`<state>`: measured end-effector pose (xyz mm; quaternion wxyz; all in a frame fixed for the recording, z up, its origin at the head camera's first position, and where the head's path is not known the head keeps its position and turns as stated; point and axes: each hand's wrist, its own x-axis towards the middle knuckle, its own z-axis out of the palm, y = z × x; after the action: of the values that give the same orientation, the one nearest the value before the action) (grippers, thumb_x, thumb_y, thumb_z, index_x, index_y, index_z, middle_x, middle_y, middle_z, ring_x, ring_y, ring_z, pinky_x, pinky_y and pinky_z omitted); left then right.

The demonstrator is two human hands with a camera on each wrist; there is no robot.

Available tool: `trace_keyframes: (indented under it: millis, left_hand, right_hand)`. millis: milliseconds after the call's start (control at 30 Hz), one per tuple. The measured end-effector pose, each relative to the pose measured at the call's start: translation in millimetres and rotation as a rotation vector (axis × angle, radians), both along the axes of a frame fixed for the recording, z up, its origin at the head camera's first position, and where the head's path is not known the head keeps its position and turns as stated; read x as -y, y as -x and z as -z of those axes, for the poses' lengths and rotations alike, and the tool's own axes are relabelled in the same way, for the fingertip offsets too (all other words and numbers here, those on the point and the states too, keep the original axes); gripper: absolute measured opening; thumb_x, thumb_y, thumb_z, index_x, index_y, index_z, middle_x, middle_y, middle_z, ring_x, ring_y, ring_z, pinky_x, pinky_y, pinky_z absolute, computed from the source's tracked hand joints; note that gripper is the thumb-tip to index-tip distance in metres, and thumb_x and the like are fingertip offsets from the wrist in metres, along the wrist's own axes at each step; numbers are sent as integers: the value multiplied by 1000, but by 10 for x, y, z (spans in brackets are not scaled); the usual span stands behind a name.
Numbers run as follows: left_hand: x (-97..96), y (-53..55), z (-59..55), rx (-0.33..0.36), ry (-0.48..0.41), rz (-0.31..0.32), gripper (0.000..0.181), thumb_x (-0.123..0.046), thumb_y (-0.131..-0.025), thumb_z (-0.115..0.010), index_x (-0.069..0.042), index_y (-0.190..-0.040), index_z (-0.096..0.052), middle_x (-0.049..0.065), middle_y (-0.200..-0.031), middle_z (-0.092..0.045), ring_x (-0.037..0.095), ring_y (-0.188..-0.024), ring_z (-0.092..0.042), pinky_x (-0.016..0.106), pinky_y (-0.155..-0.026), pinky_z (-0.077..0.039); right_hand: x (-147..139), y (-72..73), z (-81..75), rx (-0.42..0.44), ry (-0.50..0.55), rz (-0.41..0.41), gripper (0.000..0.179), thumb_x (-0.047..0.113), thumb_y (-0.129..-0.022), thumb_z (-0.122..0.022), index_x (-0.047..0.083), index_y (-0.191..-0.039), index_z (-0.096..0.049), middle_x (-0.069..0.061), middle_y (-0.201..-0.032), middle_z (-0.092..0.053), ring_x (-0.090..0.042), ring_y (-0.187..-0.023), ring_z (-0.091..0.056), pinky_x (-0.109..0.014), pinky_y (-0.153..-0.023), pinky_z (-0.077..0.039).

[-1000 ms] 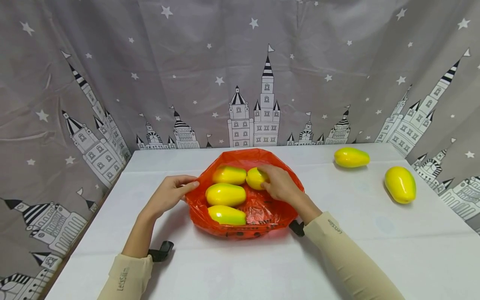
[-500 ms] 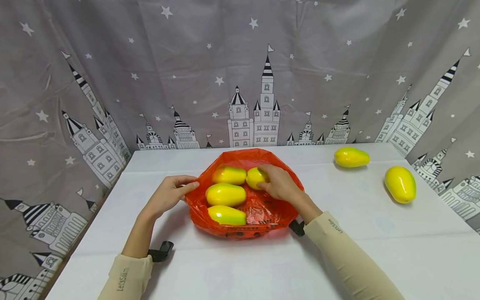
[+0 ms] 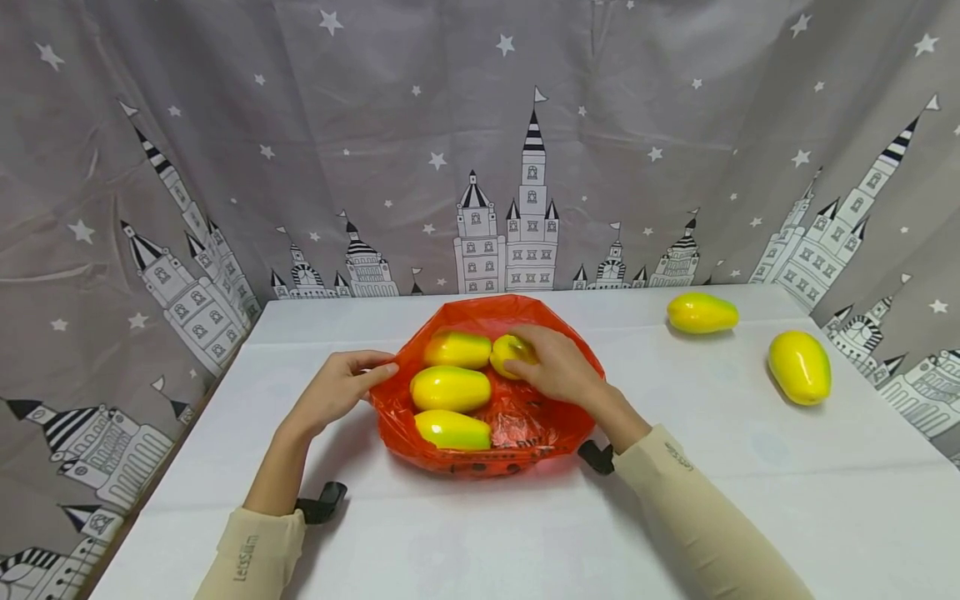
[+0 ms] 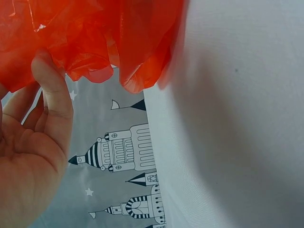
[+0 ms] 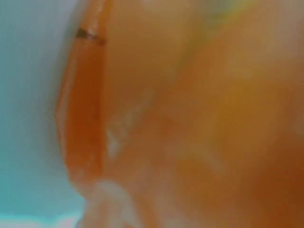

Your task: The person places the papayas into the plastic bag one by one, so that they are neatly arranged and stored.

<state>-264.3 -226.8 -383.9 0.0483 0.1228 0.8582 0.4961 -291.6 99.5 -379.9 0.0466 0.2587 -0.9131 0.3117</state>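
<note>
Closest are two tan cloth sleeves with small dark letters, the left sleeve (image 3: 258,546) and the right sleeve (image 3: 697,508). A black plastic piece (image 3: 324,504) pokes out by the left wrist, and another by the right wrist. They are over a table with a white cloth (image 3: 450,537).

In the middle sits a thin, see-through red plastic bag (image 3: 480,465), mouth wide open. Its front side hides the bottom of the front fruit (image 3: 452,431), a shiny yellow-green oval. Behind that lie the middle fruit (image 3: 450,389) and the back fruit (image 3: 456,349), the same kind, in a row on the bag's left side.

The left hand (image 3: 339,388) pinches the bag's left edge between thumb and fingers. The right hand (image 3: 557,365) reaches in over the bag's right side. Its thumb and fingers curl around a yellow oval fruit (image 3: 506,354), spread as wide as it, and cover part of it. This fruit is inside the bag, just beside the back fruit.

Well off to the right, two more yellow-green fruits (image 3: 799,367) lie on the table, apart. Farthest back hangs a grey cloth curtain (image 3: 360,100) with white stars and castles.
</note>
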Motion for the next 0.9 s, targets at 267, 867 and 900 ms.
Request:
trace_keyframes:
  millis: [267,867,900]
  left_hand:
    - [2,-4,-9,3,7,-4,41,-23,-99,-61,9,-125,-62,21,-112,-68,25,-83,-65,30,-69,-56]
    - [-6,-17,-10,4,13,-10,42,-25,-99,-60,9,-126,-62,21,-113,-68,25,-84,-65,31,-71,-56]
    - [-8,-17,-11,4,14,-10,42,-25,-99,-60,8,-126,-62,21,-113,-68,25,-84,-65,31,-70,-56]
  right_hand:
    - [-104,-153,-167,9,44,-61,50,26,-90,-74,8,-134,-60,-8,-131,-61,-26,-122,-53,-48,-105,-40]
    - [-399,-356,-221,-48,52,-52,49,25,-91,-73,3,-133,-60,-13,-131,-62,-33,-123,-55,-53,-104,-40]
    - [-412,-368,-222,-52,50,-52,49,24,-91,-73,2,-133,-60,-13,-130,-62,-33,-123,-55,-53,-104,-40]
